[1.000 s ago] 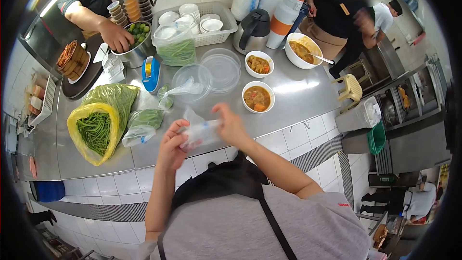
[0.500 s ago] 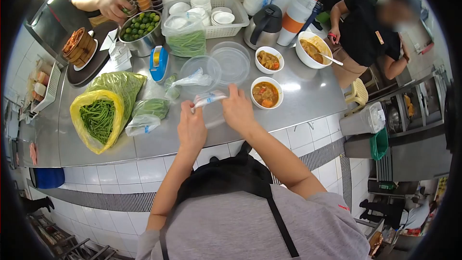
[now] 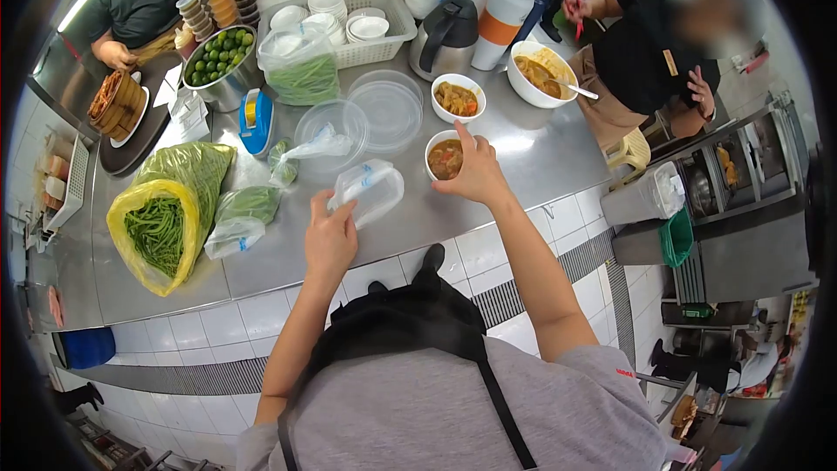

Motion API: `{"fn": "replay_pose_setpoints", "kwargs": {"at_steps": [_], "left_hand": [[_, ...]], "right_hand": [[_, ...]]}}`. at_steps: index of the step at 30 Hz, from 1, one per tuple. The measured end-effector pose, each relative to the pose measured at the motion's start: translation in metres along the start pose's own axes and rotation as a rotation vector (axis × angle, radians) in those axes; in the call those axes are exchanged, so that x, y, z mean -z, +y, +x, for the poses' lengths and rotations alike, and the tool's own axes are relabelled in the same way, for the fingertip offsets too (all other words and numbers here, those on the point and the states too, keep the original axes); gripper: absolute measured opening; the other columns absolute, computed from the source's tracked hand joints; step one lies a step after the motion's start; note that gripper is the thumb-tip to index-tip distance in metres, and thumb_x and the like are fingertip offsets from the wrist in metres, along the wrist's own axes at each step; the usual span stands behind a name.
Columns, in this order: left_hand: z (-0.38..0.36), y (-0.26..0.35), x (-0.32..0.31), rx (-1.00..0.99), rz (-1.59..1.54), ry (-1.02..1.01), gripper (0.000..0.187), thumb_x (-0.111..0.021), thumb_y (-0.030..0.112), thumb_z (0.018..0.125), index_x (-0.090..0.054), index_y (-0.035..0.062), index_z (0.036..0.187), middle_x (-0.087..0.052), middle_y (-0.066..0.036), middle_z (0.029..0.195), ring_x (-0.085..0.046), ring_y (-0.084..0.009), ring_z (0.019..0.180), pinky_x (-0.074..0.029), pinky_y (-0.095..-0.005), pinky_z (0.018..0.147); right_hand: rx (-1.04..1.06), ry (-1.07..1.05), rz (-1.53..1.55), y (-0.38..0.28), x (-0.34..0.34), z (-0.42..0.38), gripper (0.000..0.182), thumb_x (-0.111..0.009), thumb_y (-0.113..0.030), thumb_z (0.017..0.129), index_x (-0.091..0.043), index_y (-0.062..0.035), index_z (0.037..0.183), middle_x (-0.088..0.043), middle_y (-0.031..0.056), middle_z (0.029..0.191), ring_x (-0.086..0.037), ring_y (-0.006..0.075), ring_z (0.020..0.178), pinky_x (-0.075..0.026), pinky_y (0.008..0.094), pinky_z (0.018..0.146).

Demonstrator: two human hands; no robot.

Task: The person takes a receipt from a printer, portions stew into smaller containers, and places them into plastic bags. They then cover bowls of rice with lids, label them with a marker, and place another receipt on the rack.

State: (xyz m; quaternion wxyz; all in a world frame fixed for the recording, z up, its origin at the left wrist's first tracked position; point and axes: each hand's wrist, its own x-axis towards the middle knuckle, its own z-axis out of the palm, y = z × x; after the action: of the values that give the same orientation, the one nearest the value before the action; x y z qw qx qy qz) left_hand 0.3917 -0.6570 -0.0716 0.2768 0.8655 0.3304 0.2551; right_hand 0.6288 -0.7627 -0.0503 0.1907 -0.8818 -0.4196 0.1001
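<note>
My right hand point(image 3: 479, 170) curves round the right side of a small white bowl of stew point(image 3: 443, 160), its thumb and fingers on the rim. My left hand point(image 3: 331, 237) is curled at the near left edge of a clear plastic container point(image 3: 375, 196) with blue print showing in it. The container rests tilted on the steel counter. A second bowl of stew point(image 3: 458, 98) stands just behind the first. Round clear lids point(image 3: 384, 109) lie behind the container, and a knotted clear bag point(image 3: 318, 144) lies across one of them.
To the left are a yellow bag of green beans point(image 3: 157, 227), a smaller bag of greens point(image 3: 248, 205) and a blue tape dispenser point(image 3: 255, 122). Behind stand a pot of limes point(image 3: 218, 57), a steel jug point(image 3: 445, 39) and a large stew bowl point(image 3: 540, 74). A co-worker point(image 3: 649, 48) stands at right, another point(image 3: 135, 0) at back left.
My right hand has left the printed plastic and moved right onto the nearer stew bowl. The plastic now lies spread wider beside my left hand. The back-left co-worker's hand has left the limes.
</note>
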Motion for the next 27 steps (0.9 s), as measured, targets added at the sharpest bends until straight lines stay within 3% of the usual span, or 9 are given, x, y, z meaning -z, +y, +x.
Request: {"fn": "replay_pose_setpoints", "kwargs": {"at_steps": [4,6,10,12,13,18,23,25,27], "left_hand": [[0.006,-0.004,-0.013,0.084,-0.109,0.022,0.028,-0.057,0.003,0.071,-0.059,0.0056,0.098,-0.048,-0.012,0.106,-0.056,-0.0282,0.073,-0.046,-0.0380,0.065],[0.008,-0.009,-0.021,-0.135,0.031,0.144,0.026,-0.058,0.004,0.070,-0.059,0.0038,0.096,-0.052,-0.011,0.099,-0.055,-0.0274,0.077,-0.045,-0.0361,0.069],[0.011,-0.014,-0.029,-0.102,-0.005,0.123,0.024,-0.058,0.004,0.070,-0.059,0.0029,0.094,-0.054,-0.011,0.093,-0.054,-0.0273,0.084,-0.044,-0.0350,0.073],[0.014,-0.015,-0.030,-0.206,0.009,0.120,0.023,-0.057,0.001,0.070,-0.059,0.0030,0.093,-0.056,-0.012,0.091,-0.055,-0.0285,0.079,-0.045,-0.0330,0.069],[0.015,-0.017,-0.031,-0.205,0.010,0.127,0.023,-0.057,0.001,0.070,-0.059,0.0030,0.093,-0.056,-0.012,0.091,-0.055,-0.0285,0.079,-0.045,-0.0330,0.069],[0.018,-0.022,-0.033,0.158,-0.670,0.096,0.025,-0.055,-0.004,0.073,-0.059,0.0033,0.096,-0.059,-0.009,0.085,-0.058,-0.0183,0.072,-0.048,-0.0263,0.063],[0.020,-0.034,-0.037,0.057,-0.652,-0.004,0.022,-0.055,-0.004,0.075,-0.059,0.0024,0.096,-0.059,-0.007,0.084,-0.058,-0.0146,0.075,-0.048,-0.0249,0.065],[0.021,-0.032,-0.035,0.072,-0.679,0.002,0.021,-0.055,-0.004,0.075,-0.059,0.0019,0.094,-0.059,-0.007,0.084,-0.058,-0.0149,0.075,-0.048,-0.0246,0.064],[0.021,-0.028,-0.032,-0.034,-0.615,0.095,0.014,-0.055,-0.004,0.074,-0.058,0.0007,0.087,-0.059,-0.007,0.083,-0.058,-0.0146,0.075,-0.048,-0.0247,0.065]], "right_hand": [[0.069,-0.040,0.077,-0.009,0.006,-0.025,0.105,-0.077,-0.034,0.048,-0.020,-0.0110,0.133,-0.036,0.0242,0.119,-0.034,0.0405,0.110,-0.031,0.0441,0.094],[0.237,-0.060,0.212,-0.028,0.018,-0.048,0.106,-0.077,-0.031,0.047,-0.019,-0.0079,0.133,-0.037,0.0226,0.117,-0.036,0.0382,0.109,-0.031,0.0430,0.094],[0.355,-0.146,0.293,-0.068,0.015,-0.068,0.107,-0.078,-0.028,0.047,-0.017,-0.0052,0.133,-0.038,0.0218,0.115,-0.037,0.0368,0.108,-0.030,0.0424,0.094],[0.436,-0.068,0.257,-0.077,-0.004,-0.069,0.109,-0.078,-0.027,0.046,-0.015,-0.0054,0.133,-0.036,0.0220,0.116,-0.035,0.0380,0.108,-0.029,0.0428,0.094],[0.417,-0.086,0.209,-0.080,-0.010,-0.070,0.113,-0.079,-0.028,0.046,-0.012,-0.0057,0.134,-0.033,0.0232,0.118,-0.034,0.0393,0.108,-0.028,0.0435,0.095],[0.372,-0.015,0.197,-0.075,-0.036,-0.061,0.117,-0.079,-0.029,0.045,-0.007,-0.0065,0.135,-0.032,0.0253,0.118,-0.033,0.0404,0.109,-0.028,0.0442,0.095],[0.358,0.063,0.195,-0.071,-0.037,-0.049,0.119,-0.079,-0.031,0.044,-0.006,-0.0069,0.135,-0.032,0.0255,0.118,-0.034,0.0411,0.108,-0.028,0.0444,0.095],[0.320,-0.153,0.222,-0.068,-0.036,-0.044,0.119,-0.079,-0.031,0.044,-0.006,-0.0147,0.136,-0.031,0.0298,0.120,-0.035,0.0433,0.107,-0.030,0.0472,0.092],[0.317,-0.117,0.192,-0.069,-0.036,-0.044,0.118,-0.079,-0.032,0.044,-0.007,-0.0146,0.136,-0.034,0.0291,0.117,-0.036,0.0428,0.106,-0.030,0.0467,0.092]]}}
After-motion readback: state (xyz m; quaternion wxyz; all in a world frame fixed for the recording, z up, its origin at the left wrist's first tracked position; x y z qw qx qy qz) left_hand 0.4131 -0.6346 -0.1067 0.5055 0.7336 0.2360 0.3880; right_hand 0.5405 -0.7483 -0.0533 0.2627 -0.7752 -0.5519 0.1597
